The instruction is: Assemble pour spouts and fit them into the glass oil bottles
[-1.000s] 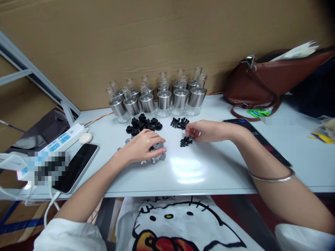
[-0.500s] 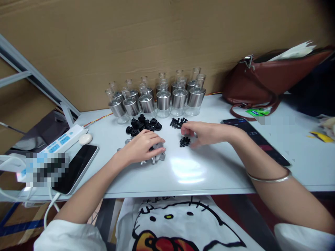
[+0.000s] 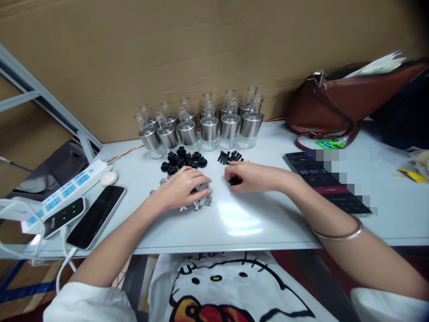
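Note:
My left hand (image 3: 186, 187) rests palm down over a pile of translucent grey plastic pieces (image 3: 207, 201), its fingers and thumb stretched out and apart. Fingers of my right hand (image 3: 246, 175) curl round a cluster of small black rings (image 3: 235, 180) on the table, partly hiding it. Just beyond that hand lie thin black pieces (image 3: 228, 157), side by side. Black ribbed stoppers (image 3: 182, 158) are heaped behind my left hand. Farther back stand two rows of glass bottles with steel bands (image 3: 209, 128), upright and without tops.
On the left are a power strip (image 3: 69, 189), a round white case (image 3: 109, 179) and a phone (image 3: 98, 217) with cables. To the right lie a large phone with a timer (image 3: 321, 179), a green packet (image 3: 330, 143) and a brown bag (image 3: 321, 105). Cardboard (image 3: 201, 49) walls the back.
My right hand has moved slightly left and closed round the black rings, which were in plain view before. My left hand has stayed in place.

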The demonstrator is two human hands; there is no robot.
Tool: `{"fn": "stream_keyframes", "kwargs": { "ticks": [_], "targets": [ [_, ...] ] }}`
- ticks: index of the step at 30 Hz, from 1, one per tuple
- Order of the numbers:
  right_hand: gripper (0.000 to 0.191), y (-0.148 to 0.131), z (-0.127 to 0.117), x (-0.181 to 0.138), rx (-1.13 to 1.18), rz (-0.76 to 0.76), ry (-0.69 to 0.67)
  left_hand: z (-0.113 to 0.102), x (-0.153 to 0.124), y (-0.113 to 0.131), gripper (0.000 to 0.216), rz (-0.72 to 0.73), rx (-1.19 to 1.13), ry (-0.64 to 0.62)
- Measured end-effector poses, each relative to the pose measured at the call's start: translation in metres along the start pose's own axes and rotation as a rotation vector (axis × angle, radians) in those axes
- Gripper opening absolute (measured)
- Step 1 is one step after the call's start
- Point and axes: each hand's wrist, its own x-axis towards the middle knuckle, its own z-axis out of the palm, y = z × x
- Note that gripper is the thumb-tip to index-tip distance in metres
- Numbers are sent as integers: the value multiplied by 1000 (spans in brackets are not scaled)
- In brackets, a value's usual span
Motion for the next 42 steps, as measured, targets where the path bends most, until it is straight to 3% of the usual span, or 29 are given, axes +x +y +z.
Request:
{"fn": "stream_keyframes", "kwargs": {
  "ticks": [5, 13, 32, 38, 42],
  "targets": [
    [18, 1, 0, -1, -11, 4, -2, -1, 0, 1, 35, 0, -6, 1],
    [40, 6, -9, -8, 20, 63, -63, 0, 0, 1, 34, 1, -1, 3],
    [36, 5, -11, -6, 37, 62, -31, -1, 0, 2, 31, 1, 1, 6],
    [47, -1, -14, -12, 91, -35, 78, 0, -2, 1, 35, 16, 10, 62],
    [38, -6, -13, -9, 112, -116, 276, 0, -3, 0, 33, 31, 28, 114]
  ]
}}
